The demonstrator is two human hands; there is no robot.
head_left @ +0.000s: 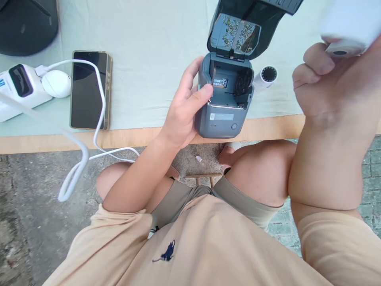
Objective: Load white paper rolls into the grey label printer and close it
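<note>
Head view: I'm watching the left hand [181, 109], its grip firm on a boxy slate-grey plastic device [222, 121], lid up, right of centre at the pale-green cloth-covered counter's [149, 71] edge; upper right, the right hand [324, 79] clasps a blurred white object [348, 26].

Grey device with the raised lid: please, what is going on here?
The person's left hand grips the left side of the grey device, whose lid stands open. The right hand, raised, holds a white object that is blurred and partly out of view. A white cylinder is beside the device, and a phone lies farther left.
</note>
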